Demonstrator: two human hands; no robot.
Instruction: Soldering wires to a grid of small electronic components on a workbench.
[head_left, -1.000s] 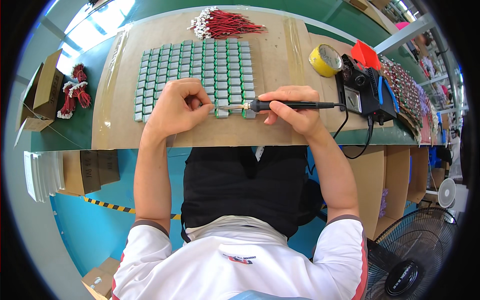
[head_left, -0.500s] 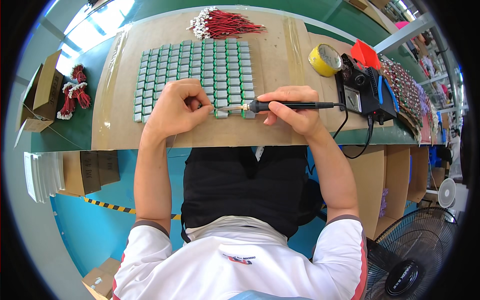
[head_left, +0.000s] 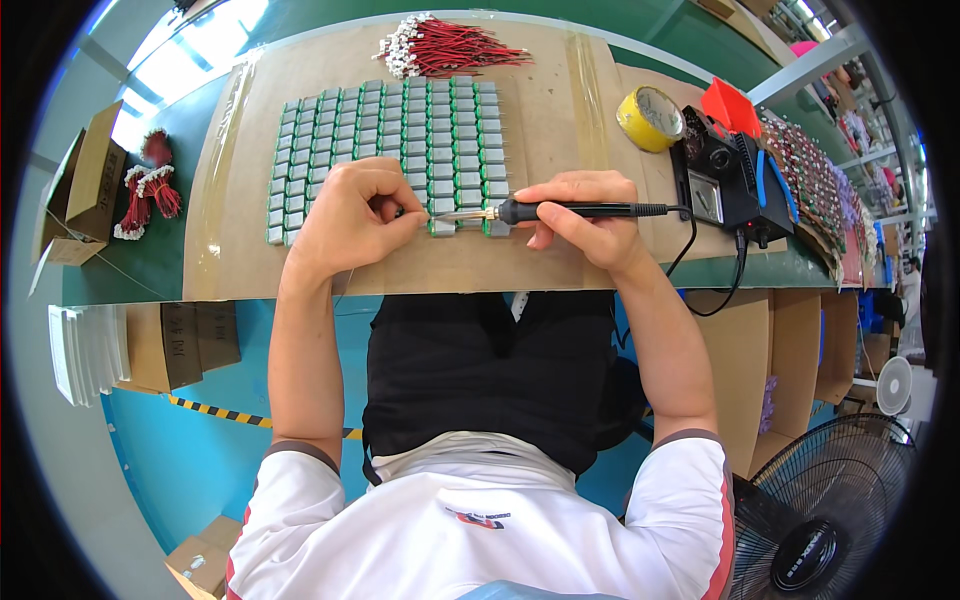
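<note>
My right hand (head_left: 590, 222) is closed round the black handle of a soldering iron (head_left: 540, 211). Its metal tip points left, at the near edge of a block of small grey and green parts (head_left: 400, 130) set out in tight rows. Close to the tip, my left hand (head_left: 365, 215) is pinched, its thumb and forefinger by a part in the nearest row. A thin solder wire (head_left: 347, 284) trails below that hand; the pinch itself is partly hidden by the fingers.
Red wires with white connectors (head_left: 450, 48) lie behind the rows. To the right are a yellow tape roll (head_left: 651, 120), a black soldering station (head_left: 735, 180) with a cord, and a red tray (head_left: 731, 107). At left are more wire bundles (head_left: 150, 190) and an open carton (head_left: 85, 190).
</note>
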